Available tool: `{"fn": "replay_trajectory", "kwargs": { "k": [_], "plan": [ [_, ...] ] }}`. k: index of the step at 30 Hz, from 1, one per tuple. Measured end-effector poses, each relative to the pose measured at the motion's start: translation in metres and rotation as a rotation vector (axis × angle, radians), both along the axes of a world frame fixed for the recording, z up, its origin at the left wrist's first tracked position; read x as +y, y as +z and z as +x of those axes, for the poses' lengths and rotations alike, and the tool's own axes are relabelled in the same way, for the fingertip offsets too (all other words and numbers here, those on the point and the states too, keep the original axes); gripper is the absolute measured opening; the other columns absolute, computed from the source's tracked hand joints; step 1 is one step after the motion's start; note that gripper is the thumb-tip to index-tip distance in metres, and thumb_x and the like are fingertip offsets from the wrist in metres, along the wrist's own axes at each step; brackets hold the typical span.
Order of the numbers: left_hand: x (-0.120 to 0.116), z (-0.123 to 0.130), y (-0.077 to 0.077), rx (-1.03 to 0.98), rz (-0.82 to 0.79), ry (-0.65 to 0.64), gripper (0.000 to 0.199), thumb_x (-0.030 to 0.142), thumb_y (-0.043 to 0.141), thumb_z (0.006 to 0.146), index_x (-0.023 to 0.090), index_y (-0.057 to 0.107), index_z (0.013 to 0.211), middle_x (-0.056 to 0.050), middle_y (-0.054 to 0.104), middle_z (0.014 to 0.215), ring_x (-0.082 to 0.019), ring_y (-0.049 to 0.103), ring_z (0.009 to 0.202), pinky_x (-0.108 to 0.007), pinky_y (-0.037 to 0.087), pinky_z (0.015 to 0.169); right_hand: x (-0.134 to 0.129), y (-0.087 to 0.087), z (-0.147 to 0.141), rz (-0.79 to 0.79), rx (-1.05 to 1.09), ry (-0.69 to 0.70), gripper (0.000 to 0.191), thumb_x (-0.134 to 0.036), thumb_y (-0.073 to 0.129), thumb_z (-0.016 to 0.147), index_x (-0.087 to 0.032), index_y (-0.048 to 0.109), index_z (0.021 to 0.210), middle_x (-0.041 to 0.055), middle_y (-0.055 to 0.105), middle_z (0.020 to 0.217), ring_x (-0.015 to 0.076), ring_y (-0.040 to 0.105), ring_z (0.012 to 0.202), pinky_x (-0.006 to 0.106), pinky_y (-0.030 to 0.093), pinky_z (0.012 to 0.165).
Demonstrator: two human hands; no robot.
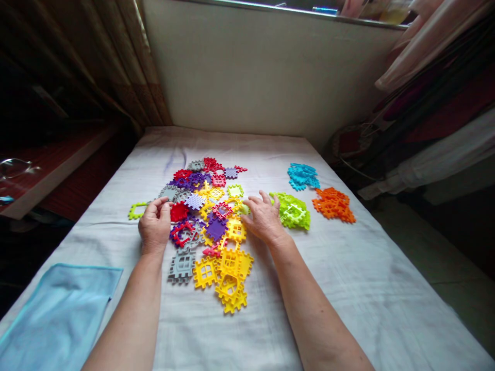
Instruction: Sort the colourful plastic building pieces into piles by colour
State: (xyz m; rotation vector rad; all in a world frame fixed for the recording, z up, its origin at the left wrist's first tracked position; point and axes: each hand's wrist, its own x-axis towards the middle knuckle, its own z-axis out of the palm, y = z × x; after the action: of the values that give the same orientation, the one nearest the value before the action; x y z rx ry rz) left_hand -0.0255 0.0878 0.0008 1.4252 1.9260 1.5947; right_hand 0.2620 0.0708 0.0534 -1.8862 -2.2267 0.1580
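Note:
A mixed heap of plastic interlocking building tiles lies between my hands, with yellow tiles (231, 262), grey tiles (181, 265), purple tiles (216, 226) and red tiles (179, 212). My left hand (153, 226) is at the heap's left edge, fingers curled together beside a red tile; whatever they grip is hidden. Just beyond it lies a lime green frame tile (136, 211). On the heap's right side, my right hand (265, 217) has thumb and forefinger around a lime green tile (245, 209), partly covered by the fingers. Its other fingers are spread.
Right of my right hand are a lime green pile (292, 211), an orange pile (334, 204) and a blue pile (302, 176). A light blue cloth bag (58, 314) lies at the front left of the white sheet (348, 288). A wall (251, 77) closes the far side.

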Motion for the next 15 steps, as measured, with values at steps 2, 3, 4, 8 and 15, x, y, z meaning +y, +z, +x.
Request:
{"fn": "replay_trajectory", "kwargs": {
  "k": [2, 3, 4, 8, 15],
  "plan": [
    [-0.0002, 0.0010, 0.0012, -0.003, -0.002, 0.000, 0.032, 0.037, 0.054, 0.084, 0.017, 0.068, 0.105, -0.006, 0.075, 0.091, -0.016, 0.071, 0.082, -0.031, 0.056, 0.083, -0.0006, 0.0002, -0.0033, -0.033, -0.011, -0.006, 0.034, -0.032, 0.057, 0.090, -0.027, 0.067, 0.122, 0.0062, 0.065, 0.135, 0.0332, 0.036, 0.143, 0.062, 0.012, 0.115],
    [-0.0003, 0.0013, 0.0017, -0.009, -0.003, -0.001, 0.032, 0.037, 0.054, 0.084, 0.017, 0.068, 0.105, -0.005, 0.075, 0.090, -0.016, 0.071, 0.082, -0.031, 0.056, 0.083, -0.0007, 0.0004, -0.0043, -0.048, -0.013, -0.011, 0.034, -0.031, 0.056, 0.090, -0.027, 0.066, 0.122, 0.0061, 0.066, 0.133, 0.0327, 0.037, 0.142, 0.062, 0.012, 0.115],
    [-0.0004, 0.0015, 0.0021, -0.015, -0.003, -0.001, 0.032, 0.037, 0.054, 0.084, 0.017, 0.068, 0.105, -0.006, 0.075, 0.090, -0.016, 0.071, 0.081, -0.031, 0.057, 0.082, -0.0006, 0.0007, -0.0049, -0.059, -0.013, -0.015, 0.033, -0.030, 0.056, 0.090, -0.028, 0.067, 0.121, 0.0061, 0.067, 0.132, 0.0320, 0.038, 0.141, 0.062, 0.012, 0.115],
    [-0.0012, 0.0017, 0.0032, -0.037, -0.003, -0.004, 0.033, 0.037, 0.055, 0.083, 0.017, 0.068, 0.105, -0.006, 0.075, 0.090, -0.018, 0.071, 0.082, -0.033, 0.057, 0.084, -0.0003, -0.0006, -0.0061, -0.063, -0.006, -0.024, 0.035, -0.026, 0.056, 0.089, -0.028, 0.066, 0.122, 0.0073, 0.067, 0.131, 0.0302, 0.042, 0.139, 0.062, 0.013, 0.115],
    [-0.0010, 0.0011, 0.0013, -0.039, -0.007, -0.013, 0.033, 0.038, 0.055, 0.084, 0.017, 0.068, 0.106, -0.007, 0.075, 0.091, -0.017, 0.071, 0.082, -0.033, 0.057, 0.083, -0.0015, -0.0005, -0.0080, -0.034, 0.001, -0.062, 0.033, -0.028, 0.060, 0.086, -0.025, 0.067, 0.118, 0.0084, 0.070, 0.126, 0.0316, 0.042, 0.139, 0.064, 0.010, 0.115]
  ]
}}
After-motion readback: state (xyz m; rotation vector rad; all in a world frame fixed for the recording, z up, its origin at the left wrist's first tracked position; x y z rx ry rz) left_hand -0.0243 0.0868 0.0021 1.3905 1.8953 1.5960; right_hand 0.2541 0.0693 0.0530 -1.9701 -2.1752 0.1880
